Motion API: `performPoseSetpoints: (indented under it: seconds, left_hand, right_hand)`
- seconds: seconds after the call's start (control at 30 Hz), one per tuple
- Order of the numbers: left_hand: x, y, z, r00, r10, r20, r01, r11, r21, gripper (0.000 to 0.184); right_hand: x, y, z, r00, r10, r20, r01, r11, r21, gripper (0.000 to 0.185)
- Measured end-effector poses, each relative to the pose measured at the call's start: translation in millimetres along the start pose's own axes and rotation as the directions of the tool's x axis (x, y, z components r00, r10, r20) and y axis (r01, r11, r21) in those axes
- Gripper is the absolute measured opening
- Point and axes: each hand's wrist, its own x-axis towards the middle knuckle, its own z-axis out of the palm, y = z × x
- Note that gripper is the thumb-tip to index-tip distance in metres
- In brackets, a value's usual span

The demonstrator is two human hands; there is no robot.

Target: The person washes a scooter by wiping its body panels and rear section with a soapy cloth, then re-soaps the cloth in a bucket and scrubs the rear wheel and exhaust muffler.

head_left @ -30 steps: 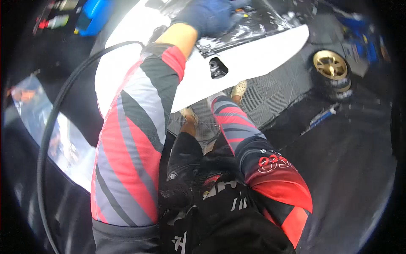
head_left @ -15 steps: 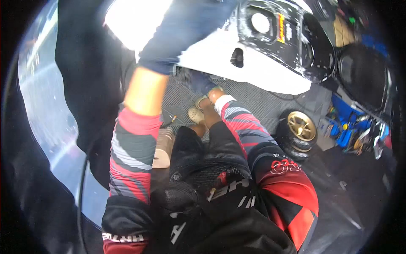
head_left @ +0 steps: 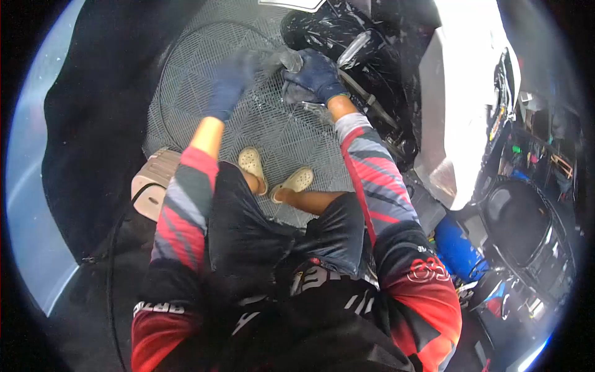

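My right hand [head_left: 316, 75], in a dark blue glove, is closed on a crumpled grey cloth [head_left: 290, 61] that looks wet. Part of the cloth hangs below the palm. On the other side, my left hand [head_left: 232, 84], also gloved, is smeared by motion at the cloth's left end, so its fingers cannot be made out. Both hands are held out in front of me above the grey grid floor. Just right of my right hand are dark machine parts [head_left: 372, 80] with white foam-like streaks. A large white body panel [head_left: 462, 93] stands further right.
A beige box-shaped unit [head_left: 152, 180] with a black cable sits by my left knee. A black hose [head_left: 162, 80] curves across the grid floor [head_left: 198, 56]. Black sheeting [head_left: 99, 124] hangs at the left. A blue container [head_left: 458, 248] and a black seat-like part [head_left: 517, 211] are at the right.
My view has swung, and the white bodywork now lies to the right. My left hand has left the white panel. Both hands are now close together at the grey cloth.
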Motion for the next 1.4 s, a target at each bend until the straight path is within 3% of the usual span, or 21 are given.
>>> performPoseSetpoints:
  seconds: [0.13,0.2,0.3,0.33,0.43,0.47,0.5,0.57,0.63,0.67,0.73,0.77,0.83,0.93,1.03,1.1,1.17,1.2,1.27,1.37,1.4]
  left_hand:
    - [30.2,3.7,85.4,0.989,0.145,-0.036,-0.147,0.986,-0.076,0.041]
    - [58.3,-35.5,126.0,0.815,0.560,0.150,-0.562,0.826,-0.027,0.046]
    - [58.6,-13.6,114.7,0.770,0.590,0.244,-0.485,0.789,-0.377,0.054]
    - [72.6,-43.6,137.2,0.800,0.476,0.366,-0.234,0.809,-0.539,0.061]
    - [73.4,-64.3,149.5,0.779,0.589,0.215,-0.450,0.764,-0.462,0.068]
    - [69.5,-55.5,146.8,0.834,0.472,0.286,-0.217,0.757,-0.617,0.078]
    - [70.6,-50.6,142.5,0.823,0.497,0.274,-0.253,0.754,-0.607,0.078]
    - [70.5,-53.1,141.0,0.668,0.738,0.089,-0.709,0.669,-0.223,0.069]
    - [69.8,-50.1,131.7,0.683,0.718,0.135,-0.690,0.695,-0.204,0.064]
    - [64.4,-42.9,127.0,0.817,0.542,0.199,-0.438,0.806,-0.398,0.061]
    - [49.3,-24.4,110.8,0.685,0.720,0.112,-0.699,0.693,-0.179,0.050]
    - [29.6,0.6,105.1,0.834,0.508,0.214,-0.481,0.860,-0.170,0.040]
    - [19.4,1.1,98.4,0.795,0.596,0.116,-0.595,0.802,-0.048,0.038]
    - [8.0,12.2,97.5,0.874,0.473,0.114,-0.474,0.880,-0.016,0.037]
    - [46.5,-41.8,128.8,0.612,0.790,0.042,-0.768,0.580,0.269,0.035]
    - [48.3,-41.6,134.7,0.735,0.672,0.088,-0.677,0.734,0.048,0.034]
    - [19.7,7.6,102.0,0.878,0.392,0.275,-0.477,0.671,0.567,0.030]
    - [21.4,13.7,100.0,0.868,0.397,0.300,-0.497,0.664,0.559,0.030]
    - [29.1,24.1,94.4,0.865,0.312,0.394,-0.484,0.727,0.487,0.033]
    - [13.1,38.0,93.6,0.841,0.467,0.272,-0.539,0.763,0.358,0.041]
    - [18.2,36.7,101.7,0.864,0.437,0.251,-0.501,0.796,0.339,0.039]
  right_hand:
    - [-4.6,9.4,0.5,0.985,-0.148,-0.090,0.151,0.988,0.024,0.060]
    - [-5.9,12.7,-2.0,0.973,-0.163,-0.161,0.175,0.983,0.063,0.058]
    - [-12.6,26.6,1.9,0.957,-0.180,-0.228,0.219,0.963,0.158,0.050]
    - [-8.5,39.3,7.2,0.926,-0.247,-0.286,0.318,0.918,0.236,0.044]
    - [5.3,79.0,17.1,0.858,-0.359,-0.366,0.430,0.893,0.132,0.035]
    - [6.8,88.8,19.8,0.830,-0.429,-0.357,0.481,0.874,0.066,0.037]
    - [9.5,97.1,22.4,0.797,-0.497,-0.342,0.528,0.849,-0.005,0.040]
    - [0.1,95.7,20.2,0.927,-0.294,-0.232,0.320,0.944,0.082,0.040]
    - [-18.1,91.2,17.3,0.924,-0.309,-0.226,0.348,0.924,0.157,0.042]
    - [-30.4,85.4,11.8,0.938,-0.300,-0.172,0.333,0.918,0.215,0.049]
    - [-57.9,76.9,18.4,0.930,-0.259,-0.259,0.318,0.922,0.221,0.048]
    - [-70.7,70.7,16.3,0.914,-0.244,-0.325,0.319,0.926,0.202,0.048]
    - [-84.5,49.4,7.7,0.927,-0.187,-0.325,0.208,0.978,0.029,0.077]
    - [-76.8,32.7,1.1,0.870,-0.342,-0.355,0.301,0.939,-0.168,0.080]
    - [-40.0,41.5,2.5,0.890,-0.370,-0.267,0.413,0.902,0.124,0.062]
    - [-40.7,47.7,-6.8,0.963,-0.268,-0.013,0.221,0.763,0.607,0.056]
    - [-34.9,64.6,0.5,0.964,-0.098,0.246,-0.160,0.526,0.835,0.058]
    - [-31.6,76.7,8.9,0.937,-0.018,0.350,-0.315,0.394,0.863,0.061]
    - [-45.7,75.8,6.0,0.992,-0.045,0.118,-0.054,0.696,0.716,0.055]
    - [-79.4,58.4,-7.3,0.974,0.225,-0.038,-0.208,0.942,0.262,0.071]
    - [-82.6,64.5,-0.6,0.989,0.099,-0.111,-0.106,0.992,-0.066,0.073]
